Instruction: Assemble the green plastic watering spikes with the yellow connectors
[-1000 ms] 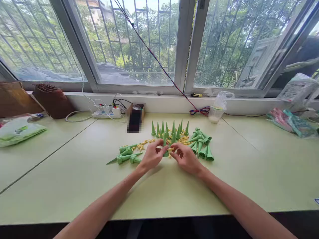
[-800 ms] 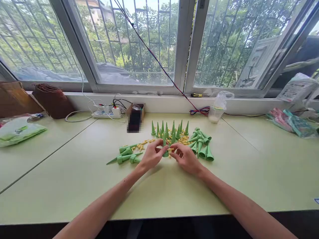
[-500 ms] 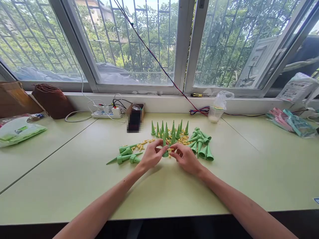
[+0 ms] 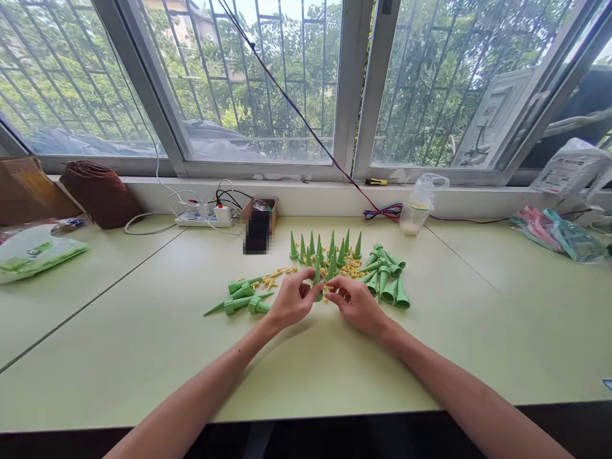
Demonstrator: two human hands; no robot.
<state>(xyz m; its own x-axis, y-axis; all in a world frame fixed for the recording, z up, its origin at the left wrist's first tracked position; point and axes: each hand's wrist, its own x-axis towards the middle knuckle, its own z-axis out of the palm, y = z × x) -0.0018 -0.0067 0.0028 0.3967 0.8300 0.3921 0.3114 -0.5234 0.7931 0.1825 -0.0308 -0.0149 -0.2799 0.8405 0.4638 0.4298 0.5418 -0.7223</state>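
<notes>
My left hand (image 4: 292, 298) is closed round the lower part of a green plastic spike (image 4: 317, 271), which points upward. Close against it, my right hand (image 4: 356, 303) pinches a small yellow peg (image 4: 329, 288) between thumb and fingertips, at the spike's side. Whether the peg sits in the spike is too small to tell. Behind both hands stand several upright green spikes (image 4: 358, 246) among scattered yellow pegs (image 4: 349, 268). Other green spikes (image 4: 402, 294) lie piled to the right of my right hand. More spikes (image 4: 239, 304) lie on their sides left of my left hand.
The pale green table (image 4: 335, 376) runs along a window sill. At its back are a power strip (image 4: 205, 220), a small cardboard box (image 4: 273, 217) and a plastic cup in a bag (image 4: 415, 213). Plastic packets (image 4: 557, 233) lie far right, a green-white bag (image 4: 43, 252) far left.
The spike in my left hand has shifted slightly right and turned a little, and the left fingers have moved with it. My right hand stays almost in place with the yellow peg.
</notes>
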